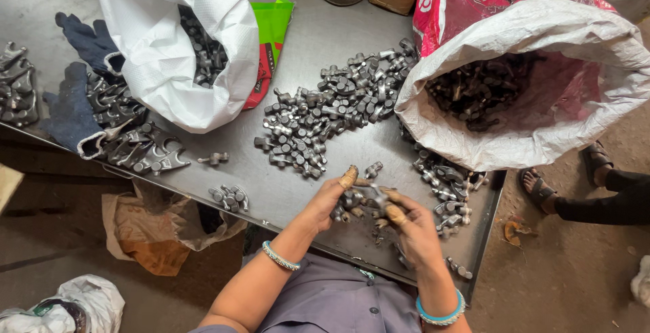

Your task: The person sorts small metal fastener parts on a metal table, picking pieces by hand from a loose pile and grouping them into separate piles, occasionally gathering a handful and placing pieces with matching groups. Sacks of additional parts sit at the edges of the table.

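Left hand (332, 201) and right hand (409, 228) closed on metal parts (359, 201), held over table (271, 191), part pile (325, 116) at 12 o'clock, sack (542, 102) at 2 o'clock.

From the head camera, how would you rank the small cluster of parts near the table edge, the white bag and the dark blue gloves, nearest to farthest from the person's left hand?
Measured from the left hand:
1. Small cluster of metal parts, just to its left near the table edge.
2. White bag, farther up and left.
3. Dark blue gloves, at the table's far left.
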